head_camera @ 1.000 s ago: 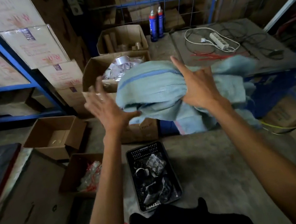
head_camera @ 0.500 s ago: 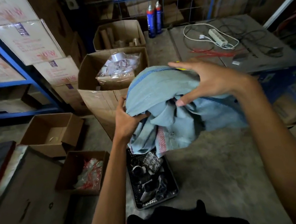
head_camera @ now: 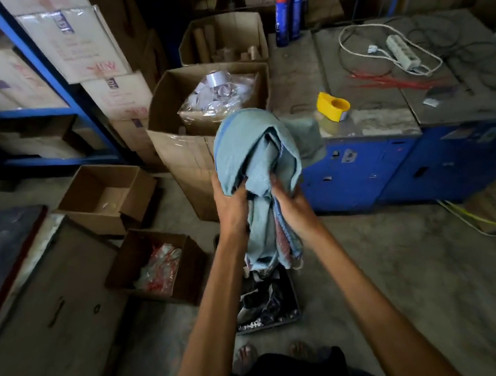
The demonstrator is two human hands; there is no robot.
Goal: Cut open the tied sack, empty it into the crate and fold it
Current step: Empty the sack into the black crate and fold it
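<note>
The pale blue woven sack is bunched into a loose upright bundle in front of me, its ragged end hanging down over the crate. My left hand grips its left side and my right hand grips its right side, both closed on the cloth. Below the sack, on the concrete floor, stands the black plastic crate with shiny packets in it; my arms and the sack hide most of it.
A tall open carton of wrapped silver items stands just behind the sack. A blue metal bench at right holds a yellow tape dispenser, a power strip and cables. Open cartons sit on the floor at left; blue shelving beyond.
The sack went from spread wide between my hands to gathered into a narrow bundle. Both hands came together and lower, now gripping it side by side. The yellow tape dispenser has come into view.
</note>
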